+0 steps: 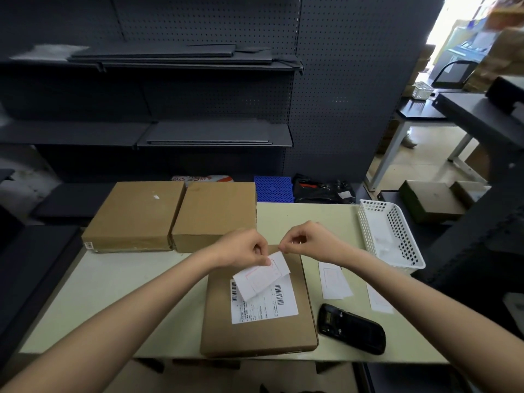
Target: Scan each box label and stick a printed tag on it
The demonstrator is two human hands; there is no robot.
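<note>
- Spanning the view, a pale table [113,279] carries everything.
- Two brown boxes [136,217] lie at the back left.
- Nearest box [258,316] bears a barcode label [263,304].
- Black scanner [351,329] lies just right of it.
- Left hand [243,248] and right hand [309,239] pinch a printed tag [261,276] with curled fingers above that label.

A pale cream table [119,293] carries everything here. At its far left two brown cardboard boxes lie side by side, the left box [133,215] touching the right box [214,214]. Near the front edge lies a third flat box [258,333] (its white shipping label [265,306] faces up). Just right of it rests a black handheld scanner [351,328]. Two white printed tags [334,280] [378,299] lie flat further right, and a white perforated basket [390,234] stands at the far right corner.
</note>
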